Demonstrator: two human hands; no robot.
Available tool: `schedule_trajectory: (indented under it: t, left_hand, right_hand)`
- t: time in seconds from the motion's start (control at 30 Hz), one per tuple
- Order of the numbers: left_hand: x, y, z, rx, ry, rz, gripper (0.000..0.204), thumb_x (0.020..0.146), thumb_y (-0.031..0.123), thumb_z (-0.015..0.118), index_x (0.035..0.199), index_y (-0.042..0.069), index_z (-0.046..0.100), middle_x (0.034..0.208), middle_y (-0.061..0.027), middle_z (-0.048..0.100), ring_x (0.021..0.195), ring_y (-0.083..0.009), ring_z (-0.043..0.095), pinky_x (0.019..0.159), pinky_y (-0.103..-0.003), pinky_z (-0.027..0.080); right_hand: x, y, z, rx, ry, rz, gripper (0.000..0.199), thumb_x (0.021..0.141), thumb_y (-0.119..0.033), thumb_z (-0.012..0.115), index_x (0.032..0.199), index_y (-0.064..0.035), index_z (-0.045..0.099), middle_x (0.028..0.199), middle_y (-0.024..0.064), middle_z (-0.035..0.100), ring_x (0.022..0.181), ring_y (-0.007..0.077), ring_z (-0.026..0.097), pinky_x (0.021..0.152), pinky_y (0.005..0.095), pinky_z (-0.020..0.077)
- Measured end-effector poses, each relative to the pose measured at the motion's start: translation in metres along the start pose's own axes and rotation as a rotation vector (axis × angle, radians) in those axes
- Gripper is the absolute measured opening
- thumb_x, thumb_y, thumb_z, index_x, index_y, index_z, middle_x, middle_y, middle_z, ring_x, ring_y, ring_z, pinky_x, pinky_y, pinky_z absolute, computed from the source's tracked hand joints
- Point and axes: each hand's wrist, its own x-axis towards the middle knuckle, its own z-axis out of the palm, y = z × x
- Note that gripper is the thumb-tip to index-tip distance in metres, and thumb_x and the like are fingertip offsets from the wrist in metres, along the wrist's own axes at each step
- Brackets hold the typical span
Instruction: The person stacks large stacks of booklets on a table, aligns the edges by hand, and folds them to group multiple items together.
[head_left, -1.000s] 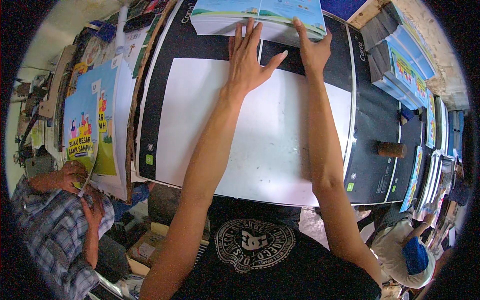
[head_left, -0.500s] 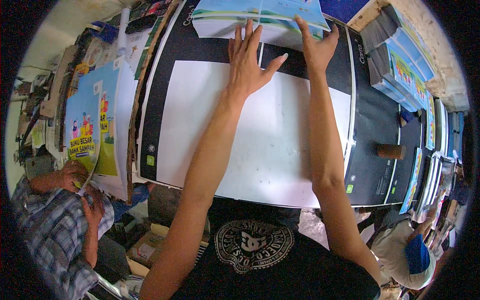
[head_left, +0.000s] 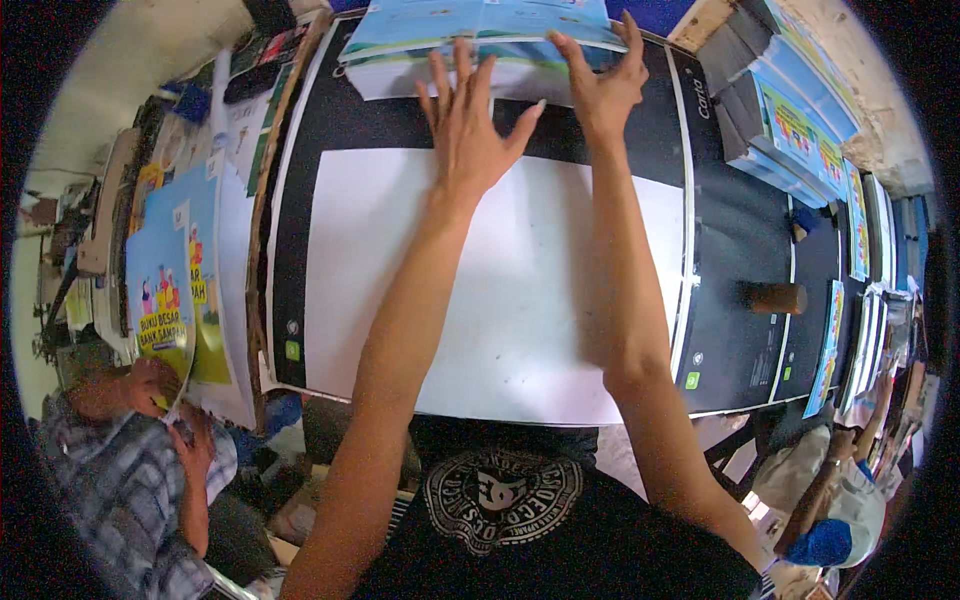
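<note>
At the far side of the table lies a stack of blue printed sheets (head_left: pixel 420 35), its pale near edge facing me. My left hand (head_left: pixel 465 135) reaches to that edge with spread fingers, fingertips against the stack and thumb pointing right. Toward the stack's right end, my right hand (head_left: pixel 605 95) has its thumb at the sheets' edge and its fingers apart, pointing up beside the corner. Neither hand visibly grips the sheets. Below both forearms a large white sheet (head_left: pixel 480 300) lies flat on the black board (head_left: pixel 295 270).
At right, thick stacks of printed booklets (head_left: pixel 800 130) stand beside a brown cylindrical block (head_left: pixel 777 298) on black boards. At left, a person in a plaid shirt (head_left: pixel 120 490) handles blue and yellow printed covers (head_left: pixel 160 270). Another person (head_left: pixel 825 500) is at lower right.
The view has shifted slightly, so the stack and both hands appear a little farther left. My hands stay at the stack's near edge. The person at lower right has moved an arm.
</note>
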Motion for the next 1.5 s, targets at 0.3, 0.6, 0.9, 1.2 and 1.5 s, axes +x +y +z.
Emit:
schedule_trajectory:
  t: [0.3,0.6,0.9,1.2,1.5]
  left_hand:
    - [0.003,0.002,0.004,-0.017,-0.030,-0.031,0.075,0.089,0.047,0.072,0.145,0.003,0.048,0.165,-0.0261,0.020,0.151,-0.0537,0.013,0.114,-0.075,0.010]
    - [0.006,0.004,0.003,0.035,-0.003,-0.053,0.069,0.089,0.040,0.073,0.143,0.004,0.048,0.164,-0.0238,0.026,0.152,-0.0534,0.010,0.111,-0.079,0.006]
    - [0.005,0.006,0.001,0.073,-0.038,-0.065,0.081,0.092,0.043,0.068,0.155,0.005,0.034,0.166,-0.0229,0.022,0.152,-0.0535,0.008,0.111,-0.079,0.005]
    - [0.003,0.006,0.004,0.104,-0.060,-0.085,0.085,0.092,0.045,0.066,0.159,0.006,0.030,0.167,-0.0227,0.018,0.152,-0.0535,0.007,0.111,-0.079,0.004]
    - [0.002,0.002,0.004,0.127,-0.085,-0.092,0.092,0.092,0.050,0.067,0.161,0.006,0.024,0.167,-0.0246,0.016,0.152,-0.0527,0.009,0.113,-0.076,0.003]
  right_hand:
    - [0.006,-0.006,-0.003,0.112,-0.009,0.073,0.095,0.073,-0.036,0.091,0.146,0.0023,0.044,0.131,0.0208,0.062,0.122,0.0323,0.060,0.105,0.0411,0.0462]
    - [0.003,-0.004,0.003,0.298,0.056,0.033,0.090,0.074,-0.023,0.092,0.143,0.0083,0.044,0.130,0.0251,0.060,0.121,0.0310,0.060,0.103,0.0382,0.0470]
    - [-0.001,0.003,0.004,0.257,0.051,0.010,0.090,0.074,-0.024,0.091,0.144,0.0084,0.044,0.132,0.0249,0.059,0.123,0.0327,0.058,0.106,0.0397,0.0452]
    - [-0.008,0.015,0.015,0.275,0.131,-0.045,0.108,0.066,-0.032,0.097,0.148,0.0056,0.037,0.142,0.0242,0.052,0.130,0.0313,0.052,0.110,0.0406,0.0422]
    - [-0.012,0.010,0.013,0.331,0.105,-0.106,0.114,0.066,-0.028,0.098,0.152,0.0040,0.030,0.144,0.0248,0.050,0.134,0.0312,0.049,0.113,0.0401,0.0396]
